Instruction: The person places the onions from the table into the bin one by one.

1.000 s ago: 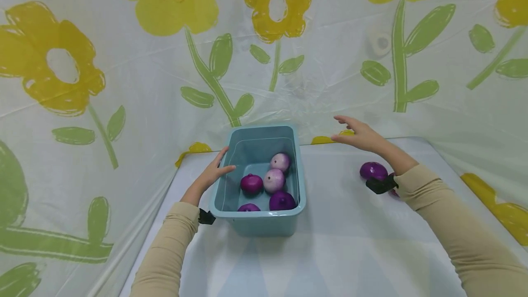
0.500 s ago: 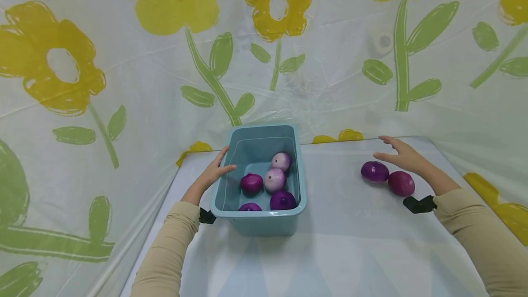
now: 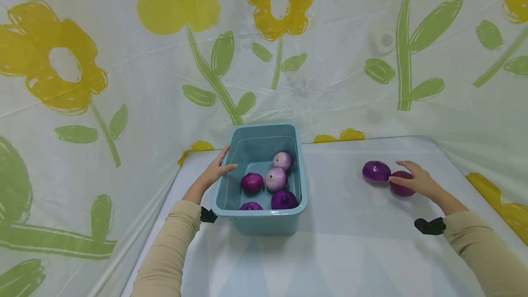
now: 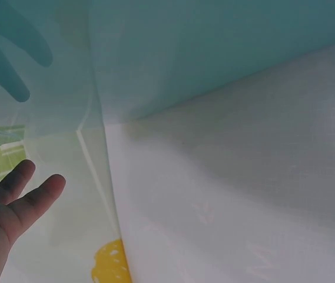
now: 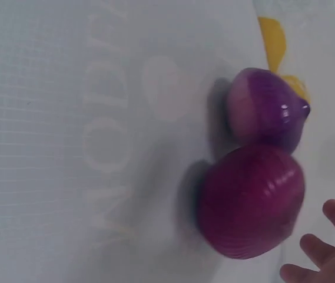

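Note:
A blue-green plastic bin [image 3: 266, 213] stands on the table with several onions inside, among them a pale onion [image 3: 276, 179] and a dark purple onion [image 3: 283, 200]. My left hand [image 3: 211, 173] rests at the bin's left rim, fingers extended; the left wrist view shows its fingers [image 4: 37, 197] beside the bin wall [image 4: 214, 53]. On the right, my right hand [image 3: 421, 181] hovers over a reddish-purple onion [image 5: 251, 201], fingers spread and partly covering it in the head view. Touching that onion is a second purple onion [image 5: 264, 109].
A pale tablecloth [image 3: 338, 242] covers the table. Behind and at both sides hangs a white curtain [image 3: 330, 72] printed with yellow flowers. Dark bands sit at both wrists, such as the right wristband [image 3: 430, 226].
My right hand has moved right and down from the table's back area to the reddish-purple onion. My left hand stays at the bin's rim, and the onions lie as before.

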A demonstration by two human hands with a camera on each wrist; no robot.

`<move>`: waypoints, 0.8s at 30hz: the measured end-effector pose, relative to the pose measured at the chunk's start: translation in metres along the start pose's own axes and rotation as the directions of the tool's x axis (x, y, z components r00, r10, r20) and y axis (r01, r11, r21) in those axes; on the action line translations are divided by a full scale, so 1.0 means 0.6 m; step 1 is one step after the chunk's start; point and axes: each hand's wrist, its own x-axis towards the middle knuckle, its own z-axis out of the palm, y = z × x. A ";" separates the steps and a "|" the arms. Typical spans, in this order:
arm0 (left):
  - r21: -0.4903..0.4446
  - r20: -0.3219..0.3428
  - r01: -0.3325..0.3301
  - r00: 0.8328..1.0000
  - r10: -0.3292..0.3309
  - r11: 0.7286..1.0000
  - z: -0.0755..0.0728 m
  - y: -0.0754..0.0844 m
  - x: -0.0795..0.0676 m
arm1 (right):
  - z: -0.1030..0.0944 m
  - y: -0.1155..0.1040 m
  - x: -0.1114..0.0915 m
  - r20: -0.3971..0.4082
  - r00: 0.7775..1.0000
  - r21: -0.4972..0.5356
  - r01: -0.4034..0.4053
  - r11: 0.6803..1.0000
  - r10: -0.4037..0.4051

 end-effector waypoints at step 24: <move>0.014 -0.004 -0.009 1.000 0.009 1.000 0.001 -0.001 0.001 | 0.062 0.061 -0.003 -0.169 0.986 0.115 0.023 0.993 -0.003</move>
